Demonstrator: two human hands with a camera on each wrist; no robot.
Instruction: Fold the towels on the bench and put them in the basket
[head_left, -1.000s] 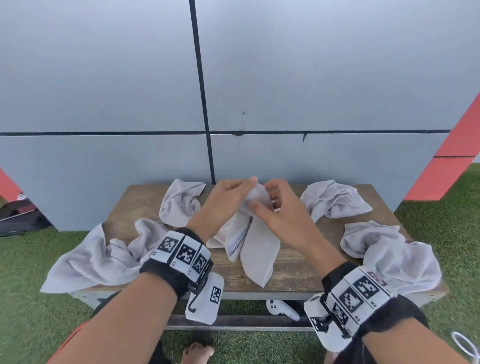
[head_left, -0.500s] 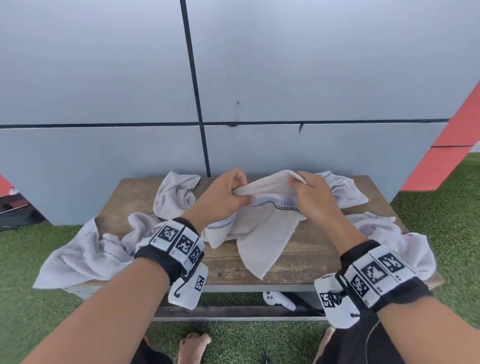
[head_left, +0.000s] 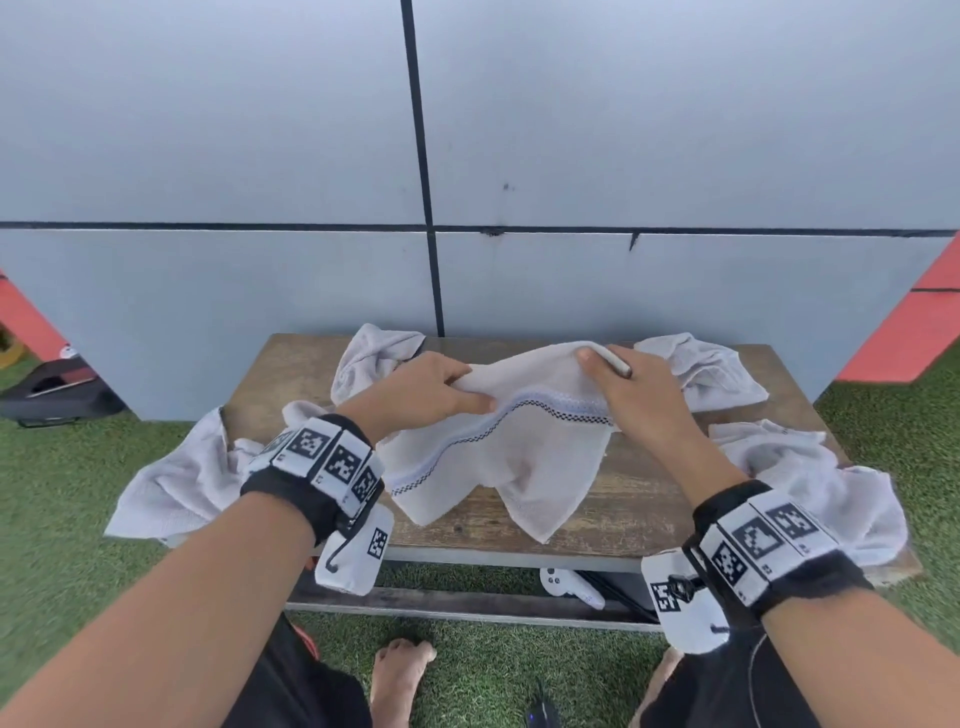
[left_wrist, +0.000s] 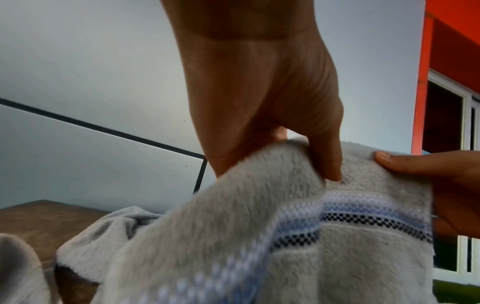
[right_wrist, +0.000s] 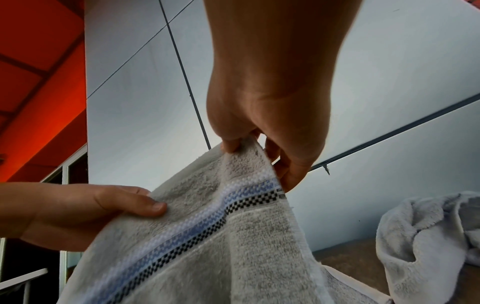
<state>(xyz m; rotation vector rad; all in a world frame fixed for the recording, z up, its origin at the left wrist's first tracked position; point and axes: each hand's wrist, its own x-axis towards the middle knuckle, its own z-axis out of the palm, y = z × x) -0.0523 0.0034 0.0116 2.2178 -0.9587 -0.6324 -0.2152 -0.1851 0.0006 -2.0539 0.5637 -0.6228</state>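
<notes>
Both hands, left hand (head_left: 415, 397) and right hand (head_left: 631, 397), pinch the striped towel (head_left: 511, 457) (four crumpled towels only overhead).

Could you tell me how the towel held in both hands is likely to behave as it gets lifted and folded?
Probably floppy: the towel sags between the left hand and right hand, its lower corners drooping onto the bench. Its fluffy pile likely grips well, so slipping seems unlikely. It looks light, held by pinches alone.

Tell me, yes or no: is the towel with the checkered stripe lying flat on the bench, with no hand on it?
No. The left hand and right hand both pinch the striped towel by its upper edge, holding it above the bench.
</notes>
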